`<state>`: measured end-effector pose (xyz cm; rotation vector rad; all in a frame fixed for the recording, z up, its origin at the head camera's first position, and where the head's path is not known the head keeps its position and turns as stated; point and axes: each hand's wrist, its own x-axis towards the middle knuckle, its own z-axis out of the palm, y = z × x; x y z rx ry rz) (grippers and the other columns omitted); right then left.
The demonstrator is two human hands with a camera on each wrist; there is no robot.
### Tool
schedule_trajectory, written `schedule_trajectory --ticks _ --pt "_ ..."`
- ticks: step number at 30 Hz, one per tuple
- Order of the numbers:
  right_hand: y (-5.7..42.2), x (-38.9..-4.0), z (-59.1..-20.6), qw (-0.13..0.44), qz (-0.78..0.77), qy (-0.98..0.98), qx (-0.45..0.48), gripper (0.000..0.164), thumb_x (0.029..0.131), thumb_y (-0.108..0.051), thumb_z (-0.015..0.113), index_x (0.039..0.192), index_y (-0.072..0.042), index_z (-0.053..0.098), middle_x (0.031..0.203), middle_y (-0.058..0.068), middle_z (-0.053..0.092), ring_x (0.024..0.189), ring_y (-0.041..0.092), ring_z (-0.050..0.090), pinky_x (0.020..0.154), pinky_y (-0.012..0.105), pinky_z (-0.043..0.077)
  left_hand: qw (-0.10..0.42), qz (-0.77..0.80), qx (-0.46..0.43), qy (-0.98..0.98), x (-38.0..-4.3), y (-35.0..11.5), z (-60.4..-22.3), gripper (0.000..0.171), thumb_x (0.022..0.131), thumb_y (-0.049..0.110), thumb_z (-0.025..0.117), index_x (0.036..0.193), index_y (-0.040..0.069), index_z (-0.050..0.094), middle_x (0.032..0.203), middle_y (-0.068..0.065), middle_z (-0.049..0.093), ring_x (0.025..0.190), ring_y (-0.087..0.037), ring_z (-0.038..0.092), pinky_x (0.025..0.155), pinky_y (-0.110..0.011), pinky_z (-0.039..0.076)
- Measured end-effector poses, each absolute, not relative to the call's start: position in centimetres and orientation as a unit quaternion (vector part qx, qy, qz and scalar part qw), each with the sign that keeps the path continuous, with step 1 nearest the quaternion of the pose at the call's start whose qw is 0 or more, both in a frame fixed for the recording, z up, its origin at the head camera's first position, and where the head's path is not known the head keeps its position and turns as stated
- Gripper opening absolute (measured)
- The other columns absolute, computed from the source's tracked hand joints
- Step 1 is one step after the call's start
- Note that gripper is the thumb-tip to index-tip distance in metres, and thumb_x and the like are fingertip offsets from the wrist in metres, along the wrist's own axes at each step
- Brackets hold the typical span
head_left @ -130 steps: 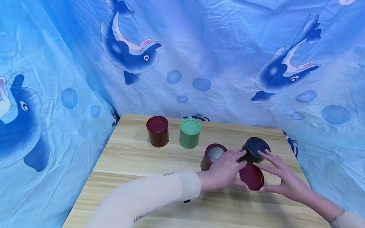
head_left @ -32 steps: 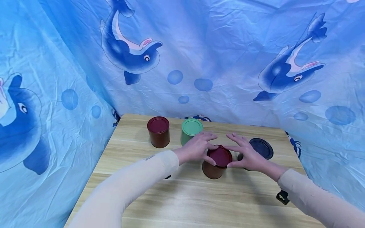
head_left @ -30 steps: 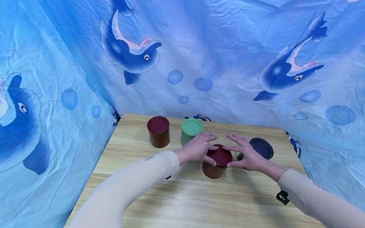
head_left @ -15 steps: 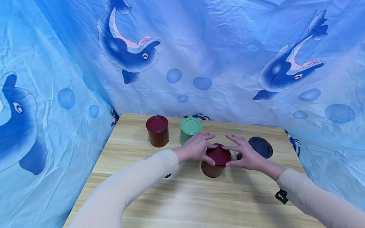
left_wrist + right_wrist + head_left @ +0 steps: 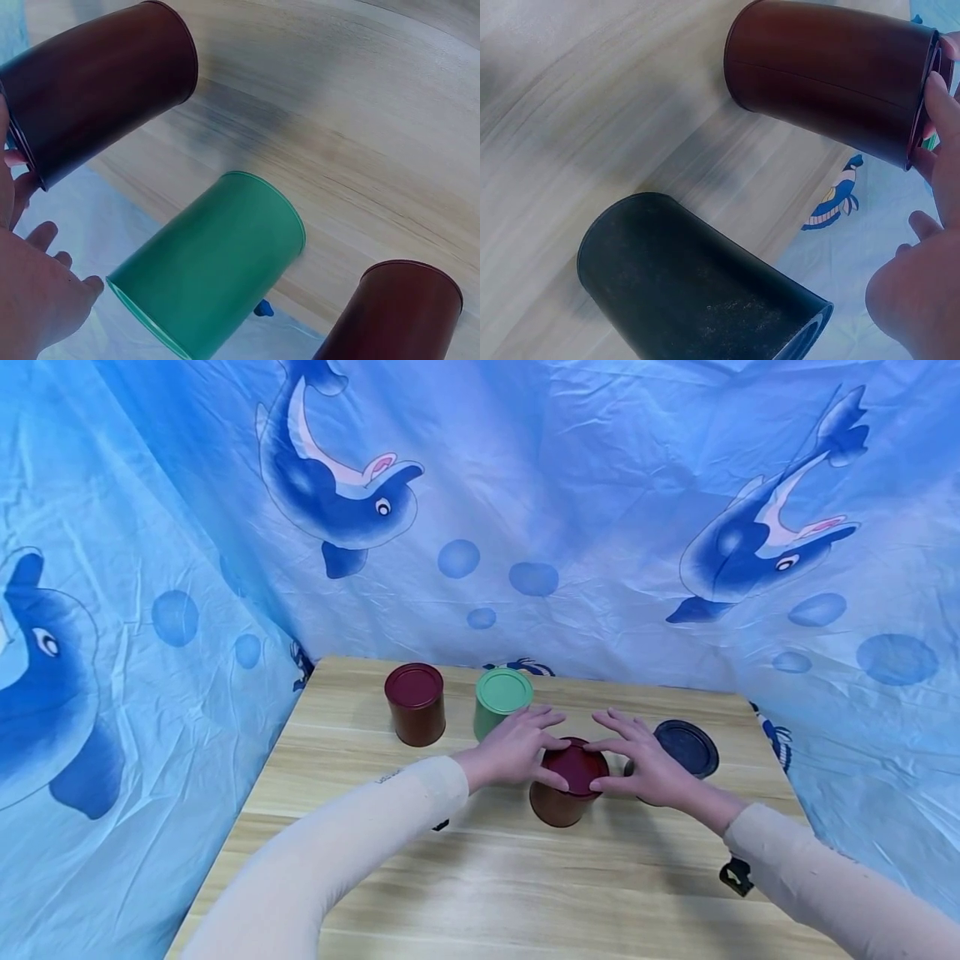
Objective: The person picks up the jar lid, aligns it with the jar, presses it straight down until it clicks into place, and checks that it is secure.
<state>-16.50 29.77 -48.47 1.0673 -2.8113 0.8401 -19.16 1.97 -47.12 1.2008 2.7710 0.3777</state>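
In the head view, a dark red lid (image 5: 577, 765) lies on top of an upright brownish-red can (image 5: 555, 807). My left hand (image 5: 517, 750) holds the lid's left side, thumb at the near edge and index finger at the far edge. From the right, my right hand (image 5: 651, 767) holds the opposite side the same way, its other fingers spread. The right wrist view shows fingertips at the rim of the red can (image 5: 829, 75), where a narrow gap shows beside the lid. Part of the lid is hidden under the thumbs.
A green can (image 5: 504, 692) stands behind my left hand, partly covered by it. Farther left is another red can (image 5: 417, 714) with its lid on. A black can (image 5: 686, 748) stands right, partly behind my right hand. A blue dolphin-print curtain (image 5: 480, 510) borders the wooden table (image 5: 480, 877).
Both hands have carried the red lid left from beside the black can onto the red can, which stood uncovered earlier. In the last half second, both thumbs slid slightly inward over the lid.
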Motion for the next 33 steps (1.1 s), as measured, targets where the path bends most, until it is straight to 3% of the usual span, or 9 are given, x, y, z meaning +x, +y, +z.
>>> schedule_trajectory --ticks 9,19,33 --pt "29.7 -16.5 -48.6 0.005 0.269 -0.902 0.338 0.047 0.087 -0.030 0.091 0.128 -0.013 0.077 0.165 0.024 0.044 0.155 0.055 0.027 0.118 0.083 0.015 0.062 0.132 0.374 0.916 -18.8 2.6 -47.2 0.073 0.088 0.064 0.080 0.147 0.023 0.067 0.170 -0.009 0.041 0.162 -0.033 0.026 0.132 -0.039 0.024" --pt "29.4 -16.6 -48.1 -0.018 0.251 -0.906 0.341 0.042 0.088 -0.032 0.090 0.120 -0.012 0.075 0.167 0.026 0.039 0.156 0.056 0.026 0.119 0.083 0.014 0.110 0.173 0.306 0.930 -17.4 3.0 -46.6 0.072 0.090 0.055 0.083 0.153 0.027 0.062 0.170 -0.007 0.040 0.162 -0.033 0.028 0.126 -0.045 0.037" --pt "28.9 -16.3 -47.6 -0.022 0.243 -0.911 0.332 0.042 0.087 -0.032 0.090 0.119 -0.009 0.074 0.167 0.027 0.039 0.156 0.055 0.026 0.120 0.081 0.014 0.134 0.166 0.276 0.937 -17.3 3.5 -46.1 0.075 0.090 0.054 0.084 0.156 0.032 0.058 0.171 -0.007 0.040 0.161 -0.030 0.030 0.123 -0.046 0.041"
